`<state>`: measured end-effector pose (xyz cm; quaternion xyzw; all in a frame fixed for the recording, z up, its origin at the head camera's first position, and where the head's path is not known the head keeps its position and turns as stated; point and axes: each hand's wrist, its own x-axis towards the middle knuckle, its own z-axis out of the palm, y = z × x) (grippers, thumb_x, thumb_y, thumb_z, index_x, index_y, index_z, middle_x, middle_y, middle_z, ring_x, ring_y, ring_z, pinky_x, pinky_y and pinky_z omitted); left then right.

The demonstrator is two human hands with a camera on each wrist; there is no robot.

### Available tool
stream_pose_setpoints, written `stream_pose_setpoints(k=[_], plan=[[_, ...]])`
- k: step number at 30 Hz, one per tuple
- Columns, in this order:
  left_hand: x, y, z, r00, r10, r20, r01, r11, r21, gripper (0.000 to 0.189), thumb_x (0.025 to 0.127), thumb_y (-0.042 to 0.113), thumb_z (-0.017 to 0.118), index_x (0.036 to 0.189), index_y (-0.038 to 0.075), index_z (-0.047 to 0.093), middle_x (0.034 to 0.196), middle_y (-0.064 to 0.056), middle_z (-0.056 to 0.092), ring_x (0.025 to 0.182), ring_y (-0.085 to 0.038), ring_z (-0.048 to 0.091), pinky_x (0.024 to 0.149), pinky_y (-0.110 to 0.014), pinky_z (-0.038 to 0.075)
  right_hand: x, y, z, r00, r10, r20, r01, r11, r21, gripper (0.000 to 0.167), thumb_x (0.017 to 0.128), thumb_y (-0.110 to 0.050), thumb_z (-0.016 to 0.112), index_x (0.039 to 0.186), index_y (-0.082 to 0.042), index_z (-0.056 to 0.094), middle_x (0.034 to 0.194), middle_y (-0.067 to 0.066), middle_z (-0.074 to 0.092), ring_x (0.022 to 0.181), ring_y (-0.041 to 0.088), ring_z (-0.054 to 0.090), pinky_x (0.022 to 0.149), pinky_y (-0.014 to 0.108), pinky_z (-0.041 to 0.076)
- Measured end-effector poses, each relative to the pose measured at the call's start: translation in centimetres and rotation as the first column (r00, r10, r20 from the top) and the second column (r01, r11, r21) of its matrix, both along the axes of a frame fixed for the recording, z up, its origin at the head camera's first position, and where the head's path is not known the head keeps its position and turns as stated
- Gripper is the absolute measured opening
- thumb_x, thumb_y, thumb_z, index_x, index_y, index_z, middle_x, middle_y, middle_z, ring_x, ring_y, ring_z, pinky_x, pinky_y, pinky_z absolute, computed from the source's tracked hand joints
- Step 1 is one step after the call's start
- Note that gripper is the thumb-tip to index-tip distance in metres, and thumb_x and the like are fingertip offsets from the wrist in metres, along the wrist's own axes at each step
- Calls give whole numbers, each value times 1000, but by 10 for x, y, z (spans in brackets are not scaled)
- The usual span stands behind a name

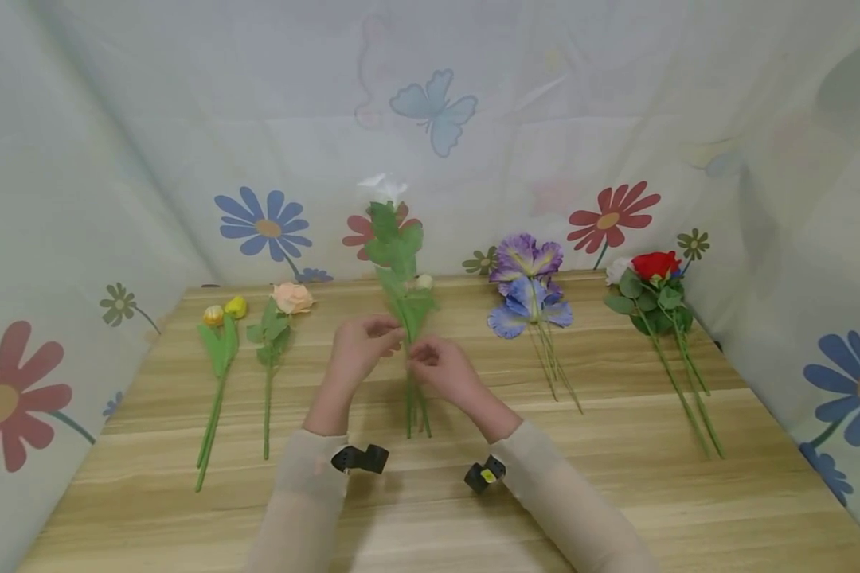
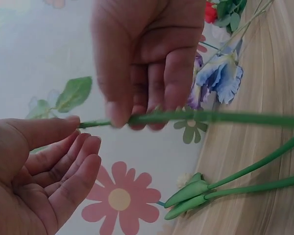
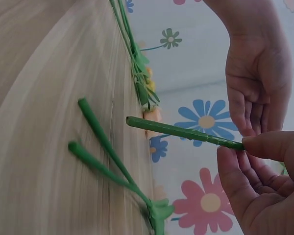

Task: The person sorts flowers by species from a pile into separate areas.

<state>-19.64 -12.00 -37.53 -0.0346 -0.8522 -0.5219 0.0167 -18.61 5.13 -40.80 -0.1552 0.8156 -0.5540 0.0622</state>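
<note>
In the head view, both hands hold a leafy artificial flower stem point(image 1: 405, 342) upright over the middle of the table. Its leaves point(image 1: 394, 243) spread above the fingers, under a pale, glossy top that blends with the curtain. My left hand point(image 1: 361, 354) pinches the stem point(image 2: 95, 124) between thumb and fingers. Just below, my right hand point(image 1: 447, 370) grips it with thumb and fingertips. The stem's cut lower end point(image 3: 132, 121) points down, free of both hands. Behind it, flowers with small white heads point(image 1: 424, 281) and two green stems point(image 3: 100, 169) lie on the table.
Yellow tulips point(image 1: 222, 342) and a peach rose point(image 1: 292, 298) lie on the left of the wooden table point(image 1: 430, 517). Purple and blue irises point(image 1: 530, 306) are right of centre; red and white roses point(image 1: 655, 265) lie far right. A flower-printed curtain point(image 1: 294, 103) surrounds the back and sides.
</note>
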Motion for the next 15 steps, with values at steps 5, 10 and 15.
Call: stream_pose_setpoints(k=[5,10,15], plan=[[2,-15,1,999,-34,15,35,997,-66,37,102,25,63,129,1,69,118,-23,75,96,-31,76,85,-40,63,-1,25,1,1000,-13,15,13,1000,12,22,98,-3,62,116,10,63,110,27,70,95,32,72,79,37,65],[11,-51,-3,999,-22,43,27,990,-136,42,105,26,56,133,-4,63,118,-27,72,98,-34,75,86,-40,63,1,62,4,999,-38,-16,38,998,51,20,100,-2,60,116,11,61,105,27,68,90,31,70,81,47,64],[21,-86,-6,998,2,57,11,976,-217,43,106,25,55,133,-7,62,119,-29,71,98,-35,73,85,-43,62,3,99,10,997,-74,-33,77,991,105,21,102,-1,57,117,13,58,104,27,66,89,28,68,78,40,64]])
